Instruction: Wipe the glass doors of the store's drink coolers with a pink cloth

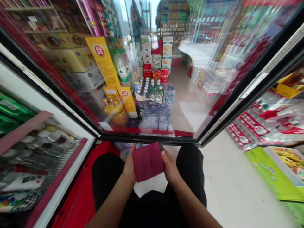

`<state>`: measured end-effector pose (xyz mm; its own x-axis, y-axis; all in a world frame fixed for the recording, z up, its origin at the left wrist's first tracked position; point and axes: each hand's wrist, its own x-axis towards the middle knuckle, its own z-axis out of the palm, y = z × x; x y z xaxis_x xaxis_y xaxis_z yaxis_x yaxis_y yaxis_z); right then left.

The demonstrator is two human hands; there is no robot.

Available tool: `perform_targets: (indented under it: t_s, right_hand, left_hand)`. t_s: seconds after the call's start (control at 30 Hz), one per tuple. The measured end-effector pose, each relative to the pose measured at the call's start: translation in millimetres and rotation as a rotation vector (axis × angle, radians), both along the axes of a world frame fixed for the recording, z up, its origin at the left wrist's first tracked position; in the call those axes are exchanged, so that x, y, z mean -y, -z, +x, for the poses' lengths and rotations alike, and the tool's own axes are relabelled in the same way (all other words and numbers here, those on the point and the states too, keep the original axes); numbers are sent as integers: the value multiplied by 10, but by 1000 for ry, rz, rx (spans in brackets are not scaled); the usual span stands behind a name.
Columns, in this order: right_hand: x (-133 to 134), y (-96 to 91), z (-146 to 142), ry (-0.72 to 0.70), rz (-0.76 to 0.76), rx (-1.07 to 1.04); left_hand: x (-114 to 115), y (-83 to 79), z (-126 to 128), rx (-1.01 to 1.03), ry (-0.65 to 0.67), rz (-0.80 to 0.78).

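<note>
One cloth (pixel 148 163), maroon, folded into a rough block with faint creases; held in the air between the person's knees (pixel 193 164), in front of the bottom edge of a glass door (pixel 190 104). A small dark patch shows at its upper right corner; whether this belongs to the cloth, I cannot tell.

Two hands, bare, both closed around the cloth. Left hand (pixel 129 166): gripping the left edge, most fingers hidden behind. Right hand (pixel 169 166): gripping the right edge, thumb on the near face near the upper corner.

One pair of black trousers, knees bent and spread on either side of the cloth.

One glass door, black-framed, standing open, carrying reflections. Seen in or through the pane: yellow cartons (pixel 102 61), a group of dark bottles with white caps (pixel 144 87), and small red boxes (pixel 164 76) behind them.

One fridge shelf (pixel 68 155), to the left, with clear bottles (pixel 45 148) lying on their sides. Below it, a red panel (pixel 78 186).

To the right, on pale floor tiles (pixel 232 186): bottle packs (pixel 253 123) with red labels, and, just beside them, a bright green box (pixel 268 171).
</note>
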<state>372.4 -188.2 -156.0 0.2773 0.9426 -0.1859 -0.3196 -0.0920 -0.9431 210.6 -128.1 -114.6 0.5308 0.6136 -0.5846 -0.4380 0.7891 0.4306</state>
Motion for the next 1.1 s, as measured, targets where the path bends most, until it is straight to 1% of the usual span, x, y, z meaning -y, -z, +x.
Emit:
perform_targets:
  t_s: [0.1,0.2,0.27,0.4,0.43,0.5,0.57,0.6,0.67,0.73,0.8,0.9,1.0,1.03,1.1]
  right_hand:
    - [84,180,-18,-66,-120,-3]
    - [130,363,-25,-19,-193,74]
    - [148,467,-25,40,-222,135]
    - [168,585,-55,194,-239,249]
    - [171,595,-76,207,-236,253]
    - [173,594,-131,190,-230,232]
    - [167,571,-186,129,-228,137]
    - [163,555,-204,85,-228,41]
    - [152,517,-215,4,-233,-230]
    - [145,484,-192,-61,-252,-498]
    - [145,470,-156,-110,-264,-631]
    - [162,521,-110,-181,-291,-721]
    - [193,658,-83,-234,-400,-878]
    - [201,710,-75,-226,-426,-922]
    - [204,804,-60,-127,-413,-967]
  left_hand:
    - [128,163,-69,-23,0,-40]
    - [233,331,-107,-71,-12,-30]
    - [279,442,-114,-114,-25,12]
    - [317,602,-76,-236,-40,191]
    - [328,621,-53,-274,-36,255]
    - [376,634,10,-353,-3,411]
    - [462,628,86,-436,80,591]
    - [514,626,124,-480,142,680]
    - [610,632,191,-569,283,837]
    - [661,661,238,-664,402,960]
    - [646,707,265,-777,471,1063]
    - [535,783,290,-978,512,1175]
    - [416,856,327,-1146,565,1216]
    - [389,884,345,-1188,584,1218]
    - [360,958,387,-1251,613,1212]
